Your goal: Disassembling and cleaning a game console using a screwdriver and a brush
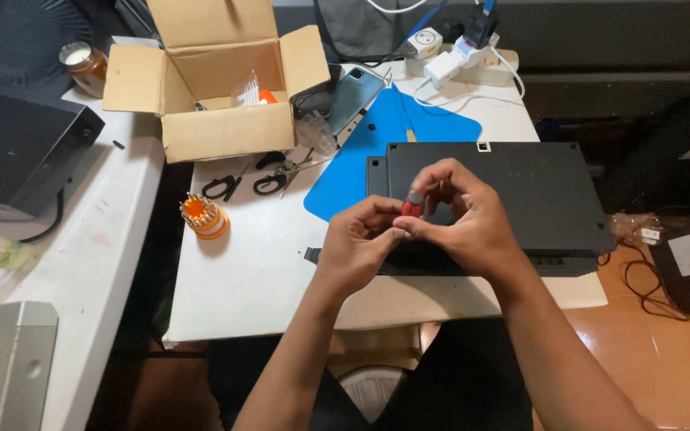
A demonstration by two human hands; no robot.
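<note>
Our left hand [358, 239] and right hand [461, 214] both pinch shut on the small red screwdriver [412, 205] above the black laptop [521, 191]; we seem to be fitting its tip; next needs a steady grip.

The light is even and fairly bright over the middle of the frame, where the white table [257, 271] reads almost washed out. It seems to fall from above: the hands throw only a soft, short shadow onto the black laptop underside [521, 191]. A warm sheen glares off the orange floor tiles [640, 359] at lower right. The upper left and upper right corners sink into dim, near-black shade with little detail. Wide-angle distortion bows the table edges outward toward the borders. Focus is moderately sharp in the centre; the cardboard box [225, 132] stays clear, but small parts look soft.
</note>
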